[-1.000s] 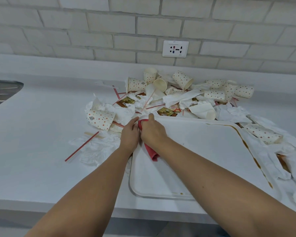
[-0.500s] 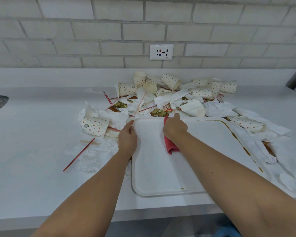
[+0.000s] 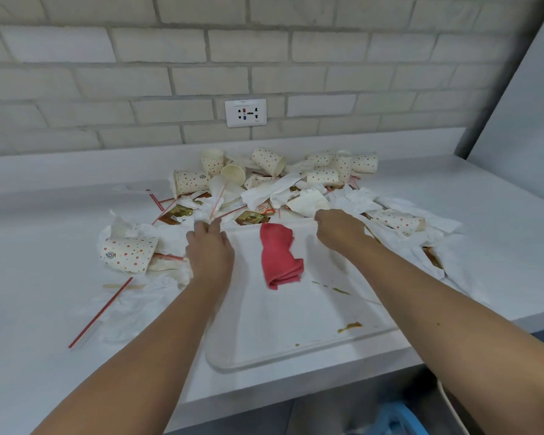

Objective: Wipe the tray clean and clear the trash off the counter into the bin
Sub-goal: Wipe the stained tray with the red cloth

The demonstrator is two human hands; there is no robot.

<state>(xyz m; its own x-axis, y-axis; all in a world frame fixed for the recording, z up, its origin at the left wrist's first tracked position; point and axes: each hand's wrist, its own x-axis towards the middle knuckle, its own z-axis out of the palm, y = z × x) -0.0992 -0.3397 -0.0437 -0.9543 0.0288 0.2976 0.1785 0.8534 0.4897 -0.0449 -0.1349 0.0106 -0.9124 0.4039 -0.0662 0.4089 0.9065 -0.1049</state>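
Left hand (image 3: 209,249) is parked at the far-left corner of the tray (image 3: 264,364). Its fingers are curled right where the rim meets crumpled tissue, and honestly I can't tell if it's got the rim, the paper or nothing. Right hand (image 3: 336,232) is the same story at the far rim, fingers hooked downward, grip unclear. Neither 1 is on the red cloth (image 3: 280,255).

Working outward from where the person stands: something blue (image 3: 399,419) sits below the counter (image 3: 29,293) edge. Maybe the bin, can't say. The tray's near edge hangs a bit over the counter lip. Brown smears (image 3: 349,326) sit near its front-right corner, with a thin trail of specks further in. The cloth lies bunched mid-tray, between the 2 hands. Past the far rim is the trash (image 3: 296,183): dotted paper cups, tissues, sauce packets and red straws (image 3: 99,313), spilling round both sides of the tray. 1 cup (image 3: 129,254) lies on its side left of the left hand. Wall socket (image 3: 245,113) is behind it all.

My take: the wiping isn't done, those smears are obvious. I'd pin the tray with 1 hand so it doesn't slide off the lip. Then I'd open the cloth flat and drag from the far rim toward the smears, keeping the tissues from flopping back on. Bin run after.
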